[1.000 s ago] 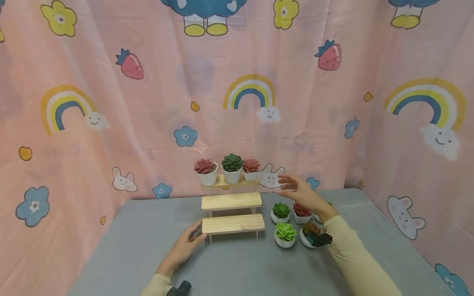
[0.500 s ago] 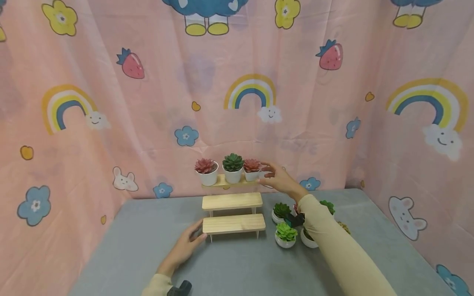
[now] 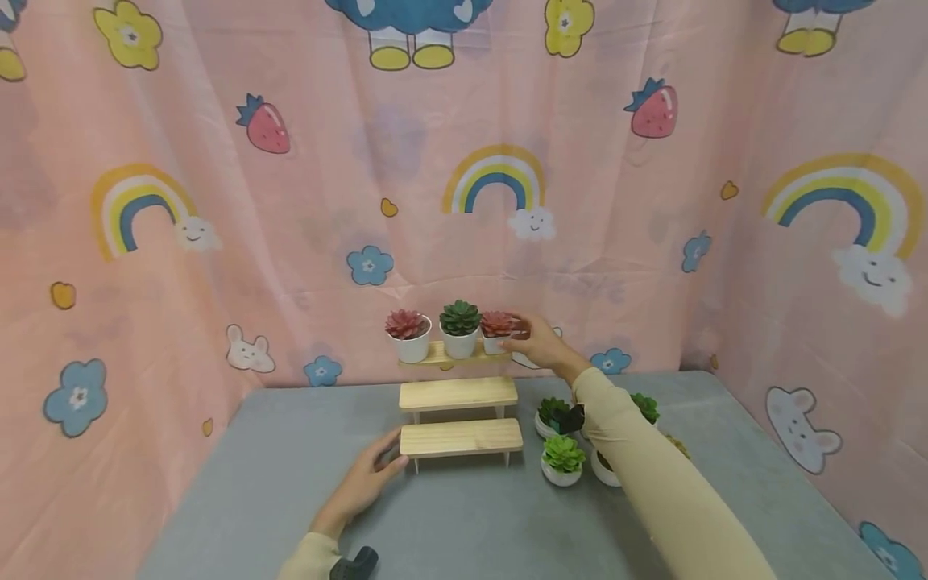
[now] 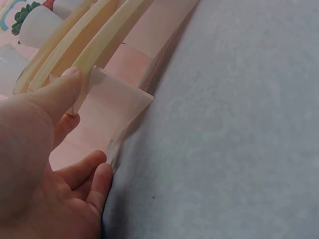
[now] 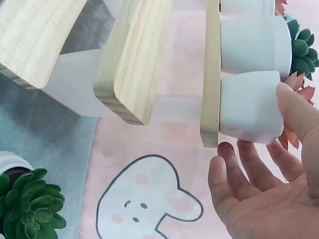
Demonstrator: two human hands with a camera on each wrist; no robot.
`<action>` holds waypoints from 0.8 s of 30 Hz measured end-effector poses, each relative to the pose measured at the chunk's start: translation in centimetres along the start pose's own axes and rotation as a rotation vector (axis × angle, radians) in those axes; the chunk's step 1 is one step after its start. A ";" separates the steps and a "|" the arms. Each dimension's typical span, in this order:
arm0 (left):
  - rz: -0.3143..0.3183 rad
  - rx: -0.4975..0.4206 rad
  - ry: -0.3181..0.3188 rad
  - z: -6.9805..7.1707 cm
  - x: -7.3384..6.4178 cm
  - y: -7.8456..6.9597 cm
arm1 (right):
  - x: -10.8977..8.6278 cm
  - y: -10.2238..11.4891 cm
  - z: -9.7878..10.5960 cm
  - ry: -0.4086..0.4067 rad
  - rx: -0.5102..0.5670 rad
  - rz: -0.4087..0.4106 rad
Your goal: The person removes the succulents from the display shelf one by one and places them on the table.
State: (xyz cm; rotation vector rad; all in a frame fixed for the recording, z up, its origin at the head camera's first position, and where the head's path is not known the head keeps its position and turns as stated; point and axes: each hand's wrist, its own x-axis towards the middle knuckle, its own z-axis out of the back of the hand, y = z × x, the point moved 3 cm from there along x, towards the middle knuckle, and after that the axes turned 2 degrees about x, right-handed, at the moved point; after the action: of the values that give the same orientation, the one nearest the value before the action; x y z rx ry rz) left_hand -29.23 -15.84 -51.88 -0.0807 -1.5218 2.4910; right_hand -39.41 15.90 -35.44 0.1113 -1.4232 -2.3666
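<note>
A wooden three-tier stand (image 3: 461, 439) with translucent supports stands on the grey table. My left hand (image 3: 362, 482) pinches the left end of its lowest board, thumb (image 4: 67, 84) on top and a finger beneath. Three succulents in white pots line the top board: a red one (image 3: 408, 325) at left, a dark green one (image 3: 460, 319) in the middle, and a small red potted succulent (image 5: 251, 107) at right. My right hand (image 3: 542, 341) holds that right pot, thumb at its rim and fingers around its outer side. Its leaves are partly hidden behind the thumb.
Right of the stand are more potted succulents, among them a bright green one (image 3: 563, 455) and a dark green one (image 3: 554, 409); my right sleeve (image 3: 652, 475) hides some. A pink patterned curtain (image 3: 304, 201) hangs behind the table (image 3: 290, 451).
My right hand has moved left from above the pots on the table to the right pot on the top board, and its fingers have closed around it. The left hand stays put.
</note>
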 end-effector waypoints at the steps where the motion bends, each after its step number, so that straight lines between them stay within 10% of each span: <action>1: -0.001 -0.003 0.000 0.0 0.0 -0.1 | 0.1 0.0 0.1 -0.006 -0.010 0.001; 24: 0.028 -0.024 -0.003 0.0 -0.2 -0.6 | -0.3 -0.7 1.2 -0.048 -0.042 0.006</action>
State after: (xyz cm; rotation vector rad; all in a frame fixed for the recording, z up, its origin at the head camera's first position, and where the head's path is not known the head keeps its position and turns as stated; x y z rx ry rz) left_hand -28.96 -15.66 -51.38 -0.1024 -1.5626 2.4954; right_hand -39.65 17.27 -35.49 0.0399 -1.3920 -2.4080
